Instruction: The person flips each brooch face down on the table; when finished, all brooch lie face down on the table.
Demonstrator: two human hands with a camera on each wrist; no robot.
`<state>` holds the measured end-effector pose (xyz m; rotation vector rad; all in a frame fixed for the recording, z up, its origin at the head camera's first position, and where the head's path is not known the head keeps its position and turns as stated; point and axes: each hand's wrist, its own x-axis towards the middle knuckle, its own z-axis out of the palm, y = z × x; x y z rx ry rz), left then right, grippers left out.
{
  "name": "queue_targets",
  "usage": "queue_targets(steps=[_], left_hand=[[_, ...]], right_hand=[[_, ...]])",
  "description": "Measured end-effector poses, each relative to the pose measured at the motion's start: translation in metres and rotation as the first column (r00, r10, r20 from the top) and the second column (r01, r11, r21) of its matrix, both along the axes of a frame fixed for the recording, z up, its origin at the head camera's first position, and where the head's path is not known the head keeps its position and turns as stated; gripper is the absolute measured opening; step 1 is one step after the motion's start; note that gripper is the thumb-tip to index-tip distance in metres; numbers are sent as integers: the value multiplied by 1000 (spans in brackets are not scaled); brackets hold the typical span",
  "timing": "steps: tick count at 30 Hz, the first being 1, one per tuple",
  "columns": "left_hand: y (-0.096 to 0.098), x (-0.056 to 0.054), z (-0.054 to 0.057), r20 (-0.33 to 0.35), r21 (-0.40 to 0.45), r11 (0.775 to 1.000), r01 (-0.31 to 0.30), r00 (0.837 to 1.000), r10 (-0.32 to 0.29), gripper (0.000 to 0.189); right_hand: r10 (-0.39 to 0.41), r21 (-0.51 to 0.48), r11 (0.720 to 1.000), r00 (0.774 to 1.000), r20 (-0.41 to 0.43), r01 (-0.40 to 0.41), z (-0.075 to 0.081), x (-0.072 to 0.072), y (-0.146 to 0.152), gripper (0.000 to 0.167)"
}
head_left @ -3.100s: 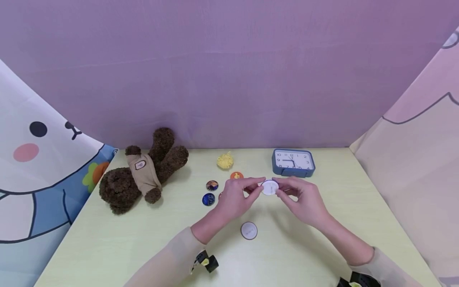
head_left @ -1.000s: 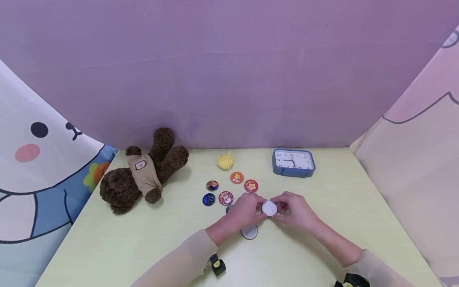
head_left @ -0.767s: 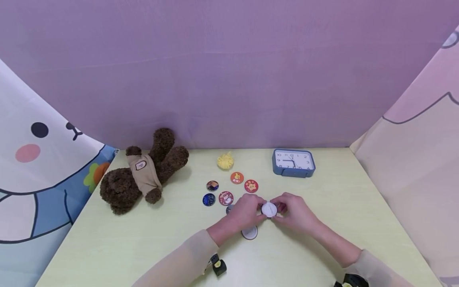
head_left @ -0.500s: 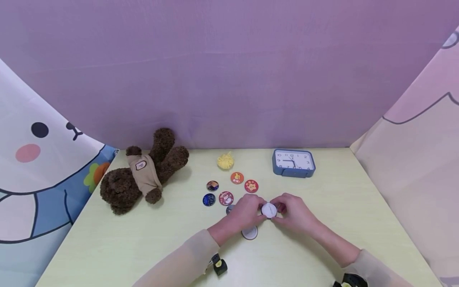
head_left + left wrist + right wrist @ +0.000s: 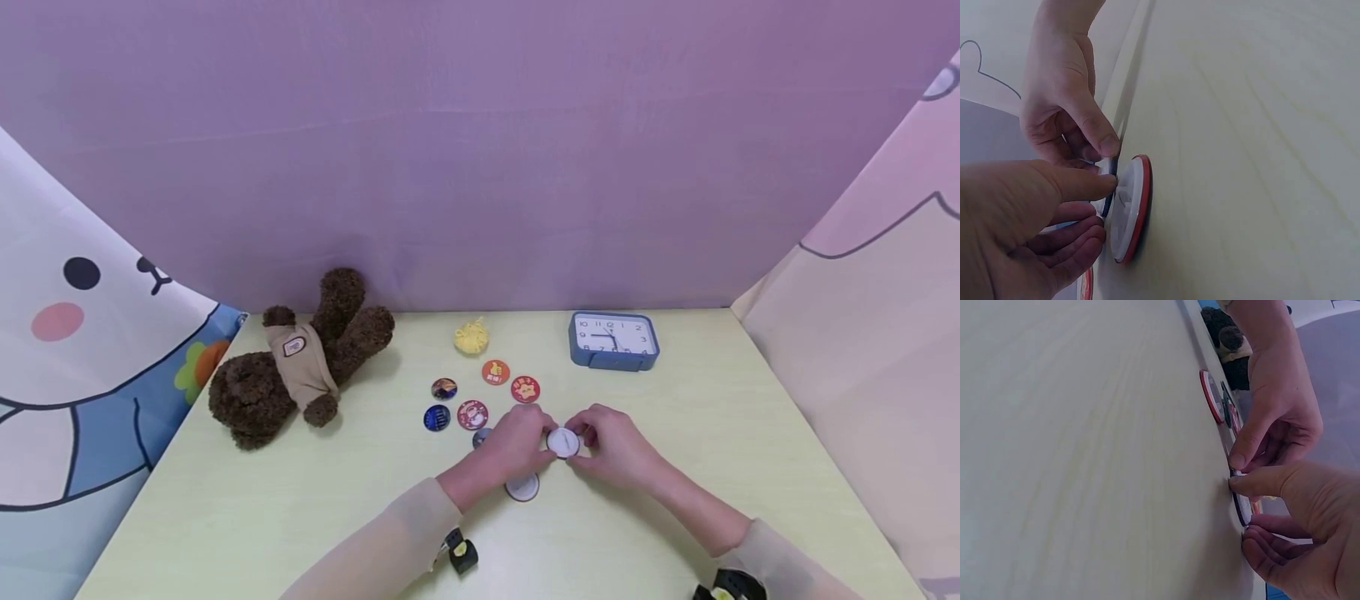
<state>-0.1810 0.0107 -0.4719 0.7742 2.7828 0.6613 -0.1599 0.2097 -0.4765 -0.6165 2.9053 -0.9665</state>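
A round button badge (image 5: 563,442), its white back facing up and its rim dark, lies between my two hands at or just above the table. My left hand (image 5: 513,450) pinches its left edge between thumb and fingers. On the opposite edge, my right hand (image 5: 618,446) pinches it too; the right wrist view has that thumb and fingertips on the badge's dark rim (image 5: 1239,506). Nearer to me is a second face-down badge (image 5: 522,487), partly behind the left hand. The left wrist view shows this badge's red rim and white back (image 5: 1127,212) close up.
Several face-up badges lie left of my hands, among them a red star badge (image 5: 526,389), an orange thumbs-up badge (image 5: 496,372) and a blue badge (image 5: 437,417). Behind them sit a yellow ball-like item (image 5: 471,337), a blue clock (image 5: 613,341) and a brown teddy bear (image 5: 303,367).
Since the oldest frame, both hands have come down and nearer with the badge, uncovering the red badges on the table. Over the last second, the badge has shifted slightly nearer to me.
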Motion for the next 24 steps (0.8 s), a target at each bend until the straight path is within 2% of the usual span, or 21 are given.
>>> queue_targets(steps=[4,7,10,13,17,24], left_hand=[[-6,-5,4,3,6,1000,-5,1000,5,34],[-16,-12,8,16,41,998,-49,999,48,42],[-26,-24,10,-18,81,992,-93,995,94,44],[-35,-36,10,-88,99,988,-123,987,132,43],[-42,-48,9,-131,126,980,-156,976,173,44],[-41,-56,4,-111,131,974,-187,973,202,46]], right_hand=[[-12,10,1000,1000,15,12,8,-8,2,41],[-36,9,999,999,3,36,15,-18,2,42],[-41,-5,999,999,-16,41,20,-28,0,40],[-29,-26,999,999,-15,29,23,-39,-6,39],[-25,-31,999,1000,16,25,21,-52,-18,41],[-5,0,1000,1000,7,5,9,-71,-34,43]])
